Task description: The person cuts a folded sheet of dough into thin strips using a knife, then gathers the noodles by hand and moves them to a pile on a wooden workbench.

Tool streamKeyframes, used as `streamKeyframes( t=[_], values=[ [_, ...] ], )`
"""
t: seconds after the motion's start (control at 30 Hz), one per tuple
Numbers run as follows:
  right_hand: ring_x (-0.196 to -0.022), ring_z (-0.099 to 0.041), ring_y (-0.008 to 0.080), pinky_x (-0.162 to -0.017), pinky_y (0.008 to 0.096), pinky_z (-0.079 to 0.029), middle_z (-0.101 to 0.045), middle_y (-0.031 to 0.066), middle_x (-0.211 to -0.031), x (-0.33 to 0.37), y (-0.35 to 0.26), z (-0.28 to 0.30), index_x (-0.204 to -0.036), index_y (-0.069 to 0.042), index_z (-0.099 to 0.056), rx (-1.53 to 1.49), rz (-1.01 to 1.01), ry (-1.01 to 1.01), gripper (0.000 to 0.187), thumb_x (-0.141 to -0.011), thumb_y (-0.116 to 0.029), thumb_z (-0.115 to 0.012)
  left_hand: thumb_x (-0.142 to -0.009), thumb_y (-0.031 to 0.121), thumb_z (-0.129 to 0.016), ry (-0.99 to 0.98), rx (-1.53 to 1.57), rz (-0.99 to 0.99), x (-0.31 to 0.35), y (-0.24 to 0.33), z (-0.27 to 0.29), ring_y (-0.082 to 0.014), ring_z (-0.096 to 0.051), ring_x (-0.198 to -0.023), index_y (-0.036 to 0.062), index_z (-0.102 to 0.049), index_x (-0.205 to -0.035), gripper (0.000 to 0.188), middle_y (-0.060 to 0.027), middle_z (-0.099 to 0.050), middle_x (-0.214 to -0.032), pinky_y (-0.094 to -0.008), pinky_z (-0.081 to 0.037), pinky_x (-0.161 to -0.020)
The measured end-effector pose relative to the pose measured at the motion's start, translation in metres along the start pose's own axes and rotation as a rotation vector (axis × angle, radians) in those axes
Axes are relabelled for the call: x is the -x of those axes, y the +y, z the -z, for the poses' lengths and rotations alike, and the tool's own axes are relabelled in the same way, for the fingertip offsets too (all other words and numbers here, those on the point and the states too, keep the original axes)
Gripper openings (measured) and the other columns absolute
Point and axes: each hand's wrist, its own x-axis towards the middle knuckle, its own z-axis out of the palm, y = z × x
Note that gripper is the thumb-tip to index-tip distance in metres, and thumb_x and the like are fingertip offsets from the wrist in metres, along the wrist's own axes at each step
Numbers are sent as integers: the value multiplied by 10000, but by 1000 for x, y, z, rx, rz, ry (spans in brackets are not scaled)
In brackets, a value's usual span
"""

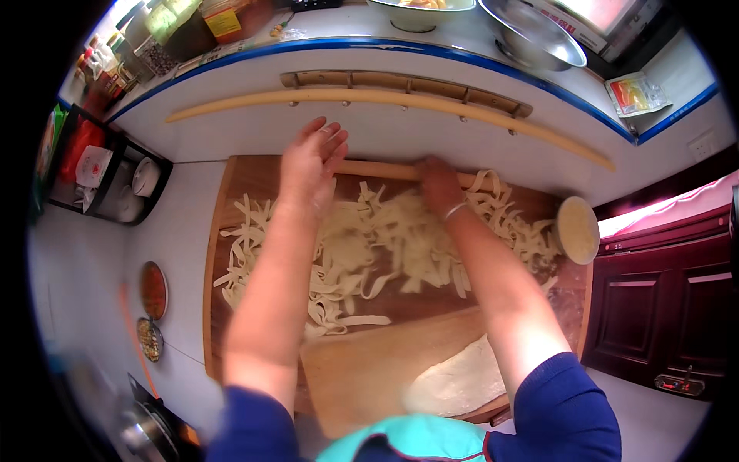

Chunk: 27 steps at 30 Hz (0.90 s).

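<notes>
Wide, flat, floury noodles [335, 296] lie in loose heaps across a dark wooden board [439, 296]. The heaps in the middle are blurred. Raised over the back left of the board, my left hand [312, 158] holds nothing, its fingers stretched and slightly apart. My right hand [440, 186] is at the board's back, against a pale wooden bar [377, 170] lying along the far edge. Its fingers are hidden, so I cannot see whether it grips the bar or noodles. Close to me, a folded, floured sheet of dough [458, 381] rests on a lighter cutting board [362, 369].
A bowl of pale flour or meal [577, 229] stands at the board's right edge. On the wall, a long rolling pin [385, 97] rests below a wooden rack. Bowls and jars line the shelf above. A black rack [115, 169] and two small dishes [154, 291] are at left.
</notes>
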Motion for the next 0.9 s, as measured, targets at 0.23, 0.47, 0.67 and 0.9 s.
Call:
streamKeyframes(
  t=[0.23, 0.47, 0.67, 0.9],
  values=[
    [-903, -569, 310, -810, 429, -441, -587, 102, -908, -14, -55, 96, -1014, -73, -593, -145, 121, 189, 271, -759, -5, -532, -937, 247, -607, 63, 202, 153, -57, 28, -3, -160, -614, -743, 50, -563, -985, 208, -69, -603, -830, -239, -542, -598],
    [-887, -564, 305, -765, 416, -450, -581, 105, -914, 0, -79, 90, -1028, -62, -578, -331, 146, 229, 262, -771, -31, -537, -893, 221, -675, 141, 128, -26, -38, 64, -43, -176, -626, -714, 43, -573, -892, 206, -67, -606, -807, -272, -587, -657],
    [-875, -583, 278, -800, 402, -457, -594, 91, -943, -5, -157, 112, -1070, -59, -608, -325, 273, 125, 304, -771, -50, -551, -900, 194, -666, 162, 135, -93, -9, 84, -57, -190, -632, -719, 23, -582, -929, 192, -69, -601, -816, -287, -583, -674],
    [-895, -602, 241, -782, 375, -488, -601, 66, -940, -39, -90, 189, -1092, -76, -638, 41, 270, 397, 337, -761, -35, -587, -922, 194, -634, 119, 221, -105, 10, 102, -47, -195, -624, -739, 11, -557, -998, 213, -81, -595, -841, -289, -573, -674]
  ],
)
